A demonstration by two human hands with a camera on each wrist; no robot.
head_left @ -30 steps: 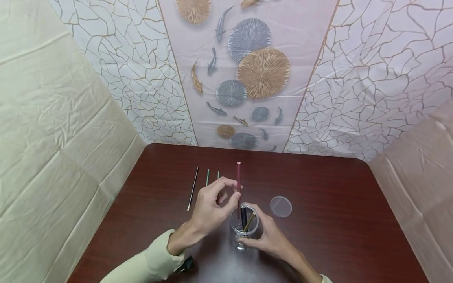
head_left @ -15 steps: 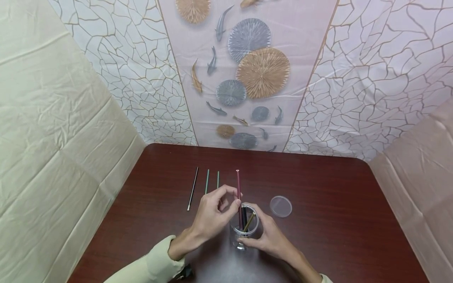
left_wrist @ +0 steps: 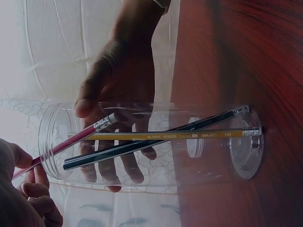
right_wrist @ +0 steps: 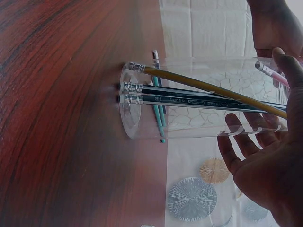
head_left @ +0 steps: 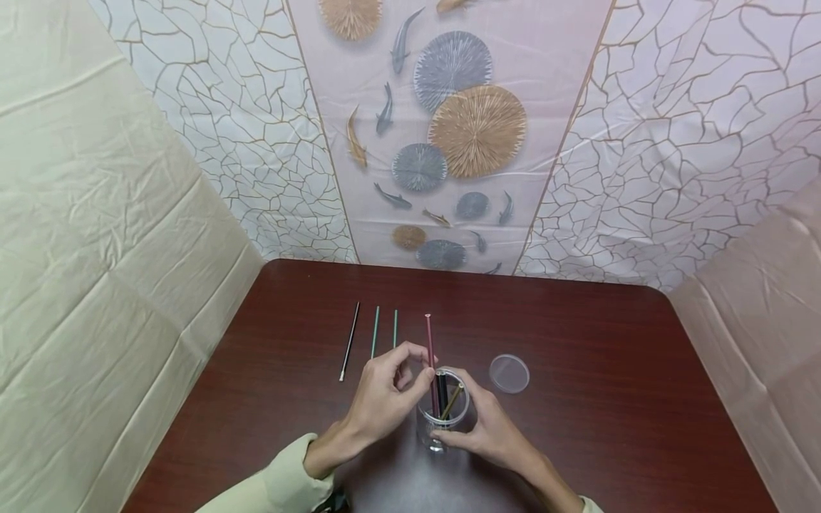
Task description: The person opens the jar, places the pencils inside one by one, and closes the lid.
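Note:
A clear plastic jar (head_left: 450, 423) stands upright on the table, its mouth uncovered. My right hand (head_left: 489, 427) grips it from the right side. Inside lean a yellow pencil (left_wrist: 218, 135) and two dark green pencils (right_wrist: 182, 100), their eraser ends on the jar's bottom. Between thumb and fingers, my left hand (head_left: 380, 396) pinches a dark red pencil (head_left: 429, 338) above the rim. Its eraser end points down, inside the upper part of the jar, and hangs above the bottom in the left wrist view. The lower part of my left palm is hidden.
On the brown table (head_left: 590, 399), a black pencil (head_left: 349, 342) and two green pencils (head_left: 375, 331) lie left of the jar. A round clear lid (head_left: 509, 374) lies to its right. Something black (head_left: 336, 500) shows partly beside the left sleeve. Patterned cloth hangs behind the table.
My left hand has come down and slightly nearer, lowering the red pencil deeper into the jar. My right hand and the jar stay in place.

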